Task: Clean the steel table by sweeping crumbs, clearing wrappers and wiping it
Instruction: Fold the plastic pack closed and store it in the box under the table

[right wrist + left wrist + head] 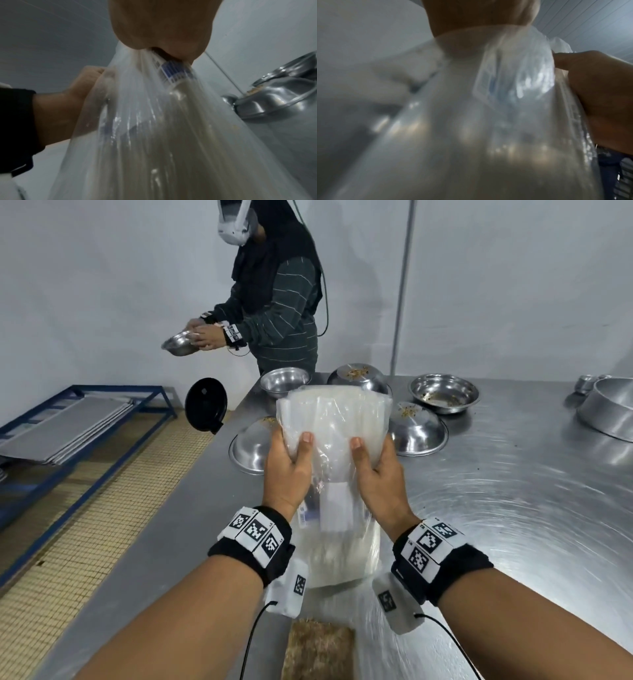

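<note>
A bundle of clear plastic wrappers (334,419) with a blue-and-white label hangs lifted above the steel table (513,508). My left hand (287,470) grips its left side, thumb on the front. My right hand (380,474) grips its right side the same way. In the left wrist view the plastic (471,121) fills the frame, with my left hand (479,20) at the top and my right hand (599,94) beside it. The right wrist view shows my right hand (163,27) pinching the plastic (163,135) at the label. A brown scouring pad (318,648) lies at the near edge.
Steel bowls (443,393) stand behind the wrappers, some overturned (416,433) with crumbs on them. A large steel pan (609,409) sits at the far right. Another person (274,296) holds a bowl at the far left. A blue rack (78,422) stands on the floor left of the table.
</note>
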The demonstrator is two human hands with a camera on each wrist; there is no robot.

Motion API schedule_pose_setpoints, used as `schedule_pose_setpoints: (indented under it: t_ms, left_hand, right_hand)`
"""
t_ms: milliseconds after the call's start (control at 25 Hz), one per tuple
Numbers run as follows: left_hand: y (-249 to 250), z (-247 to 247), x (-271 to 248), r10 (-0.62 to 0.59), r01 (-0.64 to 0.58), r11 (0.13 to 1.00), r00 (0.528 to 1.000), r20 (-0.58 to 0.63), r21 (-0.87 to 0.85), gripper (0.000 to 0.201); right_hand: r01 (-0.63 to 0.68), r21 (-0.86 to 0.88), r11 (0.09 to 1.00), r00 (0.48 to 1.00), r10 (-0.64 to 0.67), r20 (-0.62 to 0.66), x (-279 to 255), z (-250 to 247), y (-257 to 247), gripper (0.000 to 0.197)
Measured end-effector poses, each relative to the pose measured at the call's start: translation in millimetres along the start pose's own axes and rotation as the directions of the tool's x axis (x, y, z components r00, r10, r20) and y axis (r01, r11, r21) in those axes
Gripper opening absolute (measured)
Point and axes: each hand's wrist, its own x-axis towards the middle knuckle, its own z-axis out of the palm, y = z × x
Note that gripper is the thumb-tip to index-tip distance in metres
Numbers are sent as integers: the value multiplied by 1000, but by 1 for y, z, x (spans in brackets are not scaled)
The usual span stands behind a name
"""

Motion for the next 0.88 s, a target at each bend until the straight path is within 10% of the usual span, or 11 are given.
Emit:
schedule_pose_setpoints:
  t_ms: [480, 880]
  left_hand:
    - [93, -104, -77, -89, 84, 994, 993, 80, 69, 24]
    - [86, -203, -225, -210, 205, 977, 969, 132, 52, 37]
  right_hand:
    - [11, -34, 999, 1000, -10, 17, -113, 36, -88, 48]
    - [-107, -64, 992, 994, 105, -29, -297, 68, -96, 11]
